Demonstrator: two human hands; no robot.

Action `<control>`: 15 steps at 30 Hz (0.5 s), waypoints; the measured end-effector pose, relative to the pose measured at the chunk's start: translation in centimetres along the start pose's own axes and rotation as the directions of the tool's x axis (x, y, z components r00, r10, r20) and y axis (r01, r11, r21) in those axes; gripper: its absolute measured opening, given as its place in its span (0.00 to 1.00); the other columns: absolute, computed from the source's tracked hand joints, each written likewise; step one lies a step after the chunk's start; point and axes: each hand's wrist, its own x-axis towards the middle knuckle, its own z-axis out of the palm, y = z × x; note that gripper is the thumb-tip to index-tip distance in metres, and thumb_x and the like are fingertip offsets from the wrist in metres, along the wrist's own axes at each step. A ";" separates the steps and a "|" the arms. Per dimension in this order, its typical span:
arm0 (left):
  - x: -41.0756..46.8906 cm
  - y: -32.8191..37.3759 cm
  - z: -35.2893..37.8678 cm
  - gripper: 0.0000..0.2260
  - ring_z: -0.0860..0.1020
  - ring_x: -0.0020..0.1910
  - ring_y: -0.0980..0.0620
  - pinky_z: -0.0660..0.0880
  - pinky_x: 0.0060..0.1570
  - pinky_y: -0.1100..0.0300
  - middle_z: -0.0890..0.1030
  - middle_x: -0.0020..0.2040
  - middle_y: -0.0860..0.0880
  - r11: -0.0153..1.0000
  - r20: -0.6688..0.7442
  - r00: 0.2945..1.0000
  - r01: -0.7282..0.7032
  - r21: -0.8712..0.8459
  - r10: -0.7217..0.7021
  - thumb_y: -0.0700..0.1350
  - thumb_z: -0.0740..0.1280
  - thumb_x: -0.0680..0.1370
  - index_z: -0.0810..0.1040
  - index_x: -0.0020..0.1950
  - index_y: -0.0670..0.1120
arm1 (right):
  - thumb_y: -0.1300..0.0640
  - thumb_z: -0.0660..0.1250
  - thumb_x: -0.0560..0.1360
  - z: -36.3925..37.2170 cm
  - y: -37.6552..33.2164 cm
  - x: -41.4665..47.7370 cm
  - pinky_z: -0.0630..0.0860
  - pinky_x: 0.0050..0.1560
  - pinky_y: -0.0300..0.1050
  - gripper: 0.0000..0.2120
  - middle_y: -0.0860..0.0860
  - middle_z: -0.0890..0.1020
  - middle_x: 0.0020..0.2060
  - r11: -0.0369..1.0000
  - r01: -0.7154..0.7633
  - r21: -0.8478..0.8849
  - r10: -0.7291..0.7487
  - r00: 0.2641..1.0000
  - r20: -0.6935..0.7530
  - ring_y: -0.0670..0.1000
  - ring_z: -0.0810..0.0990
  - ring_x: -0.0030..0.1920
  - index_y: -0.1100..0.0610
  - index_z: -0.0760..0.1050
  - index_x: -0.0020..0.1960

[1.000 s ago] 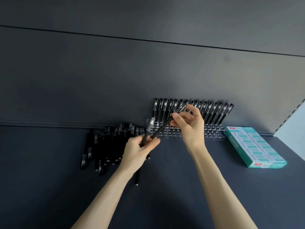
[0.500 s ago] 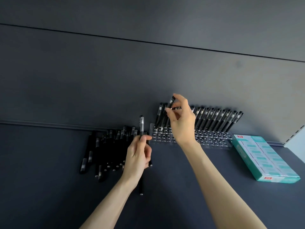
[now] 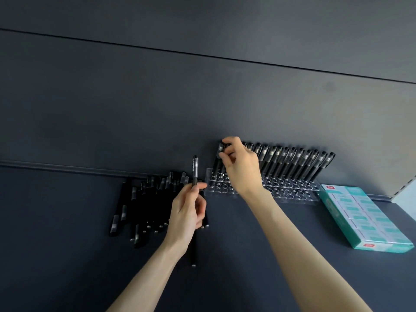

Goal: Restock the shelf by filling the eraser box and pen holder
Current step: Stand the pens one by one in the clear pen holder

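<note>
Head view, sole entry.

- Shelf (image 3: 67, 244): dark, fills the lower frame; matching back panel (image 3: 157, 97) above it.
- Pen holder (image 3: 297, 199): clear block with rows of holes, right of centre, against the back panel. The rear row carries a standing row (image 3: 297, 163) of black pens leaning right. The front holes look empty.
- Right hand (image 3: 242, 170): centre frame, at the holder's left end. Grip narrow, fingertips pinching the capped top of a pen (image 3: 218, 159) whose lower end is at or in a rear hole. How far it is seated cannot be told.
- Left hand (image 3: 188, 210): just left of the holder. Grip closed round a spare pen (image 3: 194, 170) held upright, cap up.
- Loose pens (image 3: 144, 203): a black pile lying flat on the shelf, left of centre.
- Eraser box (image 3: 335, 212): teal, lower right, apart from the holder. It appears full.

Risks, as judged:
- A pen released before it seats may tip into its leaning neighbours and topple the row.
- Downward pressure at the left end may slide or tilt the light holder.
- The left forearm may scatter the pile.
</note>
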 end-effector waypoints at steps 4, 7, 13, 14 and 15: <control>-0.2 0.0 0.1 0.10 0.62 0.21 0.56 0.57 0.20 0.65 0.70 0.29 0.49 1.000 0.019 1.000 -0.001 0.002 0.001 0.47 0.56 0.83 0.76 0.55 0.46 | 0.62 0.66 0.75 0.0 0.0 -0.3 0.76 0.42 0.52 0.11 0.49 0.79 0.38 0.999 -0.020 -0.043 0.021 1.000 0.019 0.51 0.76 0.36 0.56 0.73 0.57; -0.3 0.1 0.0 0.10 0.61 0.21 0.57 0.56 0.20 0.65 0.69 0.29 0.49 0.999 0.065 0.998 -0.011 0.035 0.009 0.48 0.57 0.82 0.76 0.55 0.47 | 0.59 0.67 0.76 -0.5 -0.5 -1.1 0.76 0.41 0.48 0.09 0.48 0.79 0.39 0.996 -0.083 0.038 0.085 0.995 -0.060 0.49 0.76 0.35 0.55 0.75 0.56; -0.6 -0.3 0.3 0.11 0.61 0.24 0.57 0.57 0.24 0.66 0.69 0.31 0.50 0.994 0.189 0.982 -0.019 0.111 -0.002 0.43 0.56 0.82 0.78 0.54 0.44 | 0.58 0.71 0.73 -2.5 -2.0 -3.5 0.78 0.46 0.40 0.10 0.52 0.84 0.37 0.755 -0.341 0.561 0.266 0.940 0.213 0.49 0.82 0.39 0.54 0.76 0.53; -0.6 -0.4 0.4 0.10 0.62 0.25 0.57 0.58 0.25 0.65 0.70 0.30 0.51 0.992 0.198 0.980 -0.042 0.119 0.018 0.42 0.57 0.82 0.78 0.54 0.44 | 0.61 0.70 0.73 -2.7 -2.0 -3.7 0.78 0.46 0.40 0.10 0.53 0.84 0.38 0.734 -0.347 0.584 0.265 0.938 0.224 0.48 0.82 0.40 0.56 0.76 0.53; -0.6 -0.6 0.4 0.09 0.63 0.26 0.56 0.59 0.25 0.64 0.71 0.30 0.52 0.988 0.206 0.977 -0.074 0.134 0.045 0.41 0.59 0.82 0.78 0.54 0.43 | 0.63 0.69 0.73 -2.8 -2.0 -3.9 0.79 0.45 0.41 0.10 0.54 0.84 0.39 0.705 -0.350 0.617 0.266 0.937 0.228 0.48 0.82 0.40 0.57 0.76 0.54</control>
